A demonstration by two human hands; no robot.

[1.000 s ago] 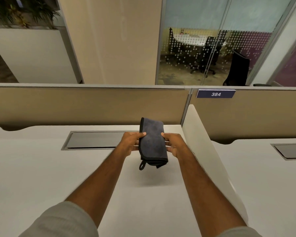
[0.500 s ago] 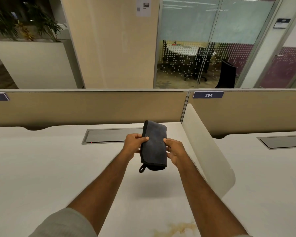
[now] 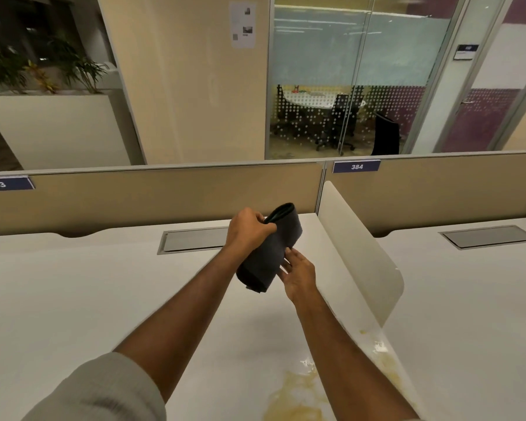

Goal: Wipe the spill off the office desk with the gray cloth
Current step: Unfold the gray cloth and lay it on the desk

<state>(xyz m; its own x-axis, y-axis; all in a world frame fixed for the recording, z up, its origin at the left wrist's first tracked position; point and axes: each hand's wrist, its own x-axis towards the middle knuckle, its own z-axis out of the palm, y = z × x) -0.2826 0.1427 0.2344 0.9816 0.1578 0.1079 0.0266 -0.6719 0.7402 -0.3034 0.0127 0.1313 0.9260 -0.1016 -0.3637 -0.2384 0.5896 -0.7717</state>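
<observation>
A folded dark gray cloth (image 3: pixel 271 253) hangs tilted in the air over the white desk (image 3: pixel 88 299). My left hand (image 3: pixel 248 227) grips its upper end from the left. My right hand (image 3: pixel 298 273) touches its lower right side with fingers spread against it. A yellowish-brown spill (image 3: pixel 298 396) lies on the desk near the front edge, partly hidden by my right forearm. More spill (image 3: pixel 386 363) streaks along the foot of the white divider.
A curved white divider panel (image 3: pixel 359 253) stands to the right of my hands, splitting this desk from the neighbouring one (image 3: pixel 468 299). A metal cable hatch (image 3: pixel 195 240) is set into the desk behind my left hand. Beige partition panels (image 3: pixel 149 196) close the back.
The cloth has turned from upright to tilted, its top leaning right. My left hand rose to its upper end and my right hand dropped lower. The view tilted down, showing more spill.
</observation>
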